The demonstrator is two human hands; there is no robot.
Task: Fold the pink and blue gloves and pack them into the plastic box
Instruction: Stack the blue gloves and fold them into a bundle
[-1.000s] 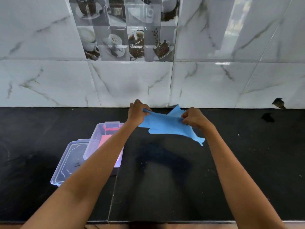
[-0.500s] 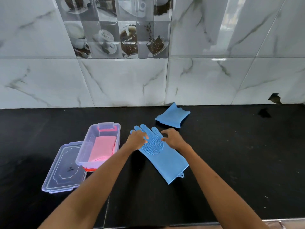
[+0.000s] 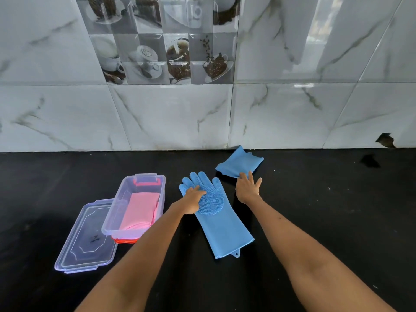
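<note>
On the black counter point(image 3: 315, 221), left hand point(image 3: 192, 202) lies flat on the spread blue glove point(image 3: 221, 218) (gripping nothing). Right hand point(image 3: 247, 188), fingers splayed, touches the folded blue glove point(image 3: 240, 163) near the wall. Pink gloves point(image 3: 139, 210) lie folded in the plastic box point(image 3: 112, 221); lid point(image 3: 85, 242) beside it.

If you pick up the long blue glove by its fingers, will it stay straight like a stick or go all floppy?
Probably floppy. The flat glove lies limp on the counter, and its twin, the folded glove, holds a fold, so the material likely bends easily. The bumpy bristles on its palm may make it less slippery. It looks thin, so probably light; the left hand rests on it.
</note>
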